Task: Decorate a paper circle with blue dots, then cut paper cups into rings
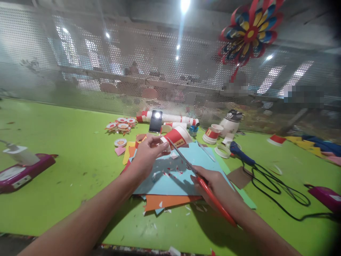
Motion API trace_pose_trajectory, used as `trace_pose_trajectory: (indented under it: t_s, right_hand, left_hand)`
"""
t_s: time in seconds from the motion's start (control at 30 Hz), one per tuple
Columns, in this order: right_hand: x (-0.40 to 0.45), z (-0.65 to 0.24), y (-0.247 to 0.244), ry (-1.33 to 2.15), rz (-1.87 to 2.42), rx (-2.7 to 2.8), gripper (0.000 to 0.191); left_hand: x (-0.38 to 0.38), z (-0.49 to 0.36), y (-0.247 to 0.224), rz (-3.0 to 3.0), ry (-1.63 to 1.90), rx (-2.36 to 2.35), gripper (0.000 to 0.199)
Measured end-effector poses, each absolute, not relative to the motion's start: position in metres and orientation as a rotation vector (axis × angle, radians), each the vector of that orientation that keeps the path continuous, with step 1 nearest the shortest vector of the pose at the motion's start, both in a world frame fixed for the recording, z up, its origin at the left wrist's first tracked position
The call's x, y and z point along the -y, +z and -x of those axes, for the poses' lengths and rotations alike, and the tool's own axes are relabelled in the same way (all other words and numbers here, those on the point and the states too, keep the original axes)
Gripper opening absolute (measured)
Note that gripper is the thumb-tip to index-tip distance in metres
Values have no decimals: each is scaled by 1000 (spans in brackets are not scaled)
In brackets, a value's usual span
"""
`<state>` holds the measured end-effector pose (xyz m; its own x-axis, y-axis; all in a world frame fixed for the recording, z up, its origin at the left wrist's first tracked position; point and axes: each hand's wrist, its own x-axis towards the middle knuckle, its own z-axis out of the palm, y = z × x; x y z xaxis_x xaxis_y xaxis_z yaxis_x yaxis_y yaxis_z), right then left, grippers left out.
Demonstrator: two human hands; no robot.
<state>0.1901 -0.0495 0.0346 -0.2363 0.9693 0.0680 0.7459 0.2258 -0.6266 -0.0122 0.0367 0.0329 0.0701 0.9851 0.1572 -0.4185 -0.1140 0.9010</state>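
Note:
A red and white paper cup [178, 138] lies tilted on its side in the air, its base end held between the fingers of my left hand [149, 153]. My right hand [213, 183] is wrapped round the red handles of a pair of scissors [213, 197]. The scissor blades point up and left, and their tips lie at the cup's near side by my left fingers; whether they touch it I cannot tell. Below both hands a light blue sheet of paper [160, 185] carries small red and white scraps, with an orange sheet [170, 202] under it.
A blue glue gun [241, 153] with a black cord lies to the right. Stacked cups [212, 134], a phone [156, 121] and red-rimmed round paper pieces [123, 126] stand or lie farther back. Purple power strips [29, 174] sit at left and right. A paper flower [250, 33] hangs above.

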Motion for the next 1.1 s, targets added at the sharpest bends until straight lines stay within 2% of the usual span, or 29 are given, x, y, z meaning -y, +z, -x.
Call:
trace_pose_trajectory:
  t_s: [0.2, 0.53, 0.83, 1.1]
  right_hand:
    - [50, -191, 33, 552, 1573, 2101, 27]
    - [48, -189, 32, 664, 1589, 2024, 25]
    - [53, -191, 33, 626, 1568, 2033, 21]
    - [52, -187, 37, 673, 1549, 1965, 25]
  left_hand:
    - [-38, 14, 34, -1006, 1407, -728, 31]
    - [-38, 14, 32, -1026, 1409, -734, 37]
    - [-38, 15, 32, -1044, 1418, -736, 36]
    - [-39, 15, 34, -1020, 1408, -673, 33]
